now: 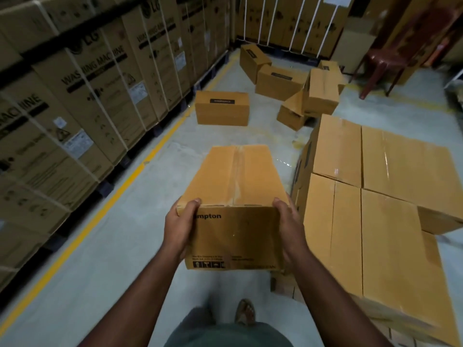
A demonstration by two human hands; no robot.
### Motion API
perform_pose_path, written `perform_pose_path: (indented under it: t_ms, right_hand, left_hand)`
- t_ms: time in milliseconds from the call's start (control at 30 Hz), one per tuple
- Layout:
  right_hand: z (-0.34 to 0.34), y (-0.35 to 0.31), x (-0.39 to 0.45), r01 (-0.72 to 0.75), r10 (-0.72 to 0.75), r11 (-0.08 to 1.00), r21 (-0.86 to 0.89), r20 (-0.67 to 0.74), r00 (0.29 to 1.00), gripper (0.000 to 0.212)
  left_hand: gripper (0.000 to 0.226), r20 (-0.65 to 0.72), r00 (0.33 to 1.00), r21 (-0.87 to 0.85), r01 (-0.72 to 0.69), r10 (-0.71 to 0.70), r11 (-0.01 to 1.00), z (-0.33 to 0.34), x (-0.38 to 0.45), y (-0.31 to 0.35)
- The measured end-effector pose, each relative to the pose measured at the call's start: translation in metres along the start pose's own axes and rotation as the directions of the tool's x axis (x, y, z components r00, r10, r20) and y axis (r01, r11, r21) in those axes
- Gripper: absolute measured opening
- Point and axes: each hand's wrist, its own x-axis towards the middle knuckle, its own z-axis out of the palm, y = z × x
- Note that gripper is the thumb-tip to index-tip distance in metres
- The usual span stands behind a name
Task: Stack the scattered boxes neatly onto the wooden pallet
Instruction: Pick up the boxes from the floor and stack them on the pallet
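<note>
Brown cardboard, grey floor, one yellow stripe

The carried box (234,196) is tan with black print; the scattered boxes (222,108) mid-frame bear black labels. The floor (105,246) is pale grey with a yellow line (120,186). A dark red chair (383,63) stands upper right.

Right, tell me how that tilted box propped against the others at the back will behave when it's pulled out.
The tilted box leans on a taller box, so it will probably drop flat once moved. Its raised flap looks open, so it may flex or spill. The carried box is held at one end by the left hand and right hand, suggesting modest weight.
</note>
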Motion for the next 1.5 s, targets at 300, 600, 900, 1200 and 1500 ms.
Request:
perform_pose_path:
  t_ms: [300, 600, 900, 1200, 1500]
  right_hand:
    - [-0.074, 0.050, -0.138, 0.080, -0.079, 0.997, 0.000, -0.112, 0.991, 0.066]
    - [-0.199, 0.089, -0.244, 0.087, -0.077, 0.996, 0.017, -0.320, 0.944, 0.068]
    - [-0.407, 0.105, -0.280, 0.177, -0.130, 0.983, 0.043, -0.518, 0.845, 0.083]
    - [-0.655, 0.118, -0.279, 0.166, -0.127, 0.986, 0.010, -0.593, 0.795, 0.069]
    - [-0.808, 0.127, -0.179, 0.026, -0.035, 0.999, -0.025, -0.523, 0.852, 0.067]
  left_hand:
    - [0.043, 0.073, 0.997, 0.069, -0.027, 0.022, 0.997, -0.020, -0.127, -0.046]
    - [0.037, 0.262, 0.965, 0.046, -0.011, -0.001, 0.999, 0.030, -0.257, -0.077]
    - [0.029, 0.444, 0.893, 0.027, -0.099, 0.076, 0.995, 0.198, -0.386, -0.118]
    - [0.068, 0.614, 0.788, 0.128, -0.055, -0.036, 0.990, 0.389, -0.514, -0.180]
    - [0.057, 0.746, 0.630, 0.266, 0.017, -0.217, 0.964, 0.549, -0.510, -0.221]
